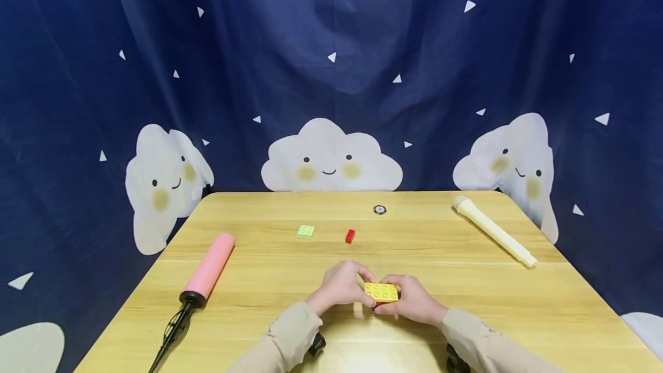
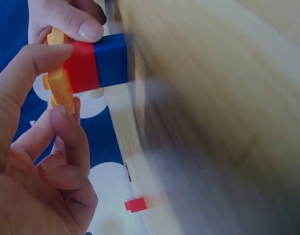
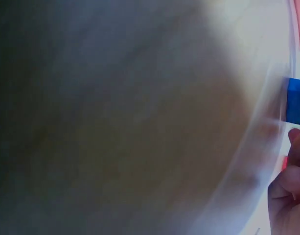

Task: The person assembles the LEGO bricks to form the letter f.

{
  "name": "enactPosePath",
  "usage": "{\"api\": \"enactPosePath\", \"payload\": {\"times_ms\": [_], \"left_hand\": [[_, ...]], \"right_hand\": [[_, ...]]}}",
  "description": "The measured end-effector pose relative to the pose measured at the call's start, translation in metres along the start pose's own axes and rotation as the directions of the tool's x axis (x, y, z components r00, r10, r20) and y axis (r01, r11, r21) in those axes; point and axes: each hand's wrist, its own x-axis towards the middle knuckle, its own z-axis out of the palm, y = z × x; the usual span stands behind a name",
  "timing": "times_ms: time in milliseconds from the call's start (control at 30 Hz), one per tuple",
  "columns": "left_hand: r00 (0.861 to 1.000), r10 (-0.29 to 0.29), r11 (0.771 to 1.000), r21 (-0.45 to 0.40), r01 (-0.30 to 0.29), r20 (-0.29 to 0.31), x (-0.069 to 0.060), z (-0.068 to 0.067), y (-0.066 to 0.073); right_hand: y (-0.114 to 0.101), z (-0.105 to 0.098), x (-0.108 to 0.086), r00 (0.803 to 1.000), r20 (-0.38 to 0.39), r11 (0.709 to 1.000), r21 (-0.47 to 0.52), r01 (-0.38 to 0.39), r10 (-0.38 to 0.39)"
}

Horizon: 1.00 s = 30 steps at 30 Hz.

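Observation:
Both hands meet at a small stack of bricks near the table's front middle. On top is a yellow brick (image 1: pixel 381 292) with several studs; the left wrist view shows a red brick (image 2: pixel 84 67) under it and a blue brick (image 2: pixel 111 59) beneath that. The left hand (image 1: pixel 343 285) pinches the yellow brick between thumb and fingers from the left. From the right, the right hand (image 1: pixel 414 301) grips the stack, its thumb on the red brick in the left wrist view. The right wrist view catches only the blue brick (image 3: pixel 296 101) and part of the right hand (image 3: pixel 290 188).
A light green brick (image 1: pixel 306 231), a small red brick (image 1: pixel 350 236) and a round black-and-white disc (image 1: pixel 380 209) lie farther back on the table (image 1: pixel 269 258). A pink pump (image 1: pixel 211 266) lies at the left, a cream microphone-shaped object (image 1: pixel 494 230) at the right.

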Motion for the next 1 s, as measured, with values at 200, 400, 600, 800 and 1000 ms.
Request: {"api": "enactPosePath", "payload": {"times_ms": [200, 400, 600, 800, 1000], "left_hand": [[1.0, 0.007, 0.999, 0.041, -0.008, 0.006, -0.003, -0.004, -0.004], [1.0, 0.007, 0.999, 0.042, -0.006, -0.012, -0.005, -0.008, -0.008], [1.0, 0.007, 0.999, 0.039, -0.006, -0.012, -0.004, -0.01, -0.009], [1.0, 0.003, 0.999, 0.051, -0.003, -0.006, -0.002, -0.012, -0.006], [1.0, 0.019, 0.997, 0.074, -0.02, 0.022, -0.001, -0.022, -0.003]], "right_hand": [[-0.001, -0.004, -0.008, 0.998, -0.054, 0.999, -0.016, 0.038, -0.039], [-0.003, -0.009, -0.016, 0.994, -0.107, 0.999, -0.032, 0.0, -0.004], [-0.004, -0.009, -0.013, 0.994, -0.096, 0.995, 0.095, -0.034, 0.043], [-0.006, -0.009, -0.012, 0.995, -0.064, 0.977, 0.203, -0.069, 0.083], [-0.006, -0.011, -0.011, 0.994, -0.031, 0.964, 0.25, -0.089, 0.1]]}}
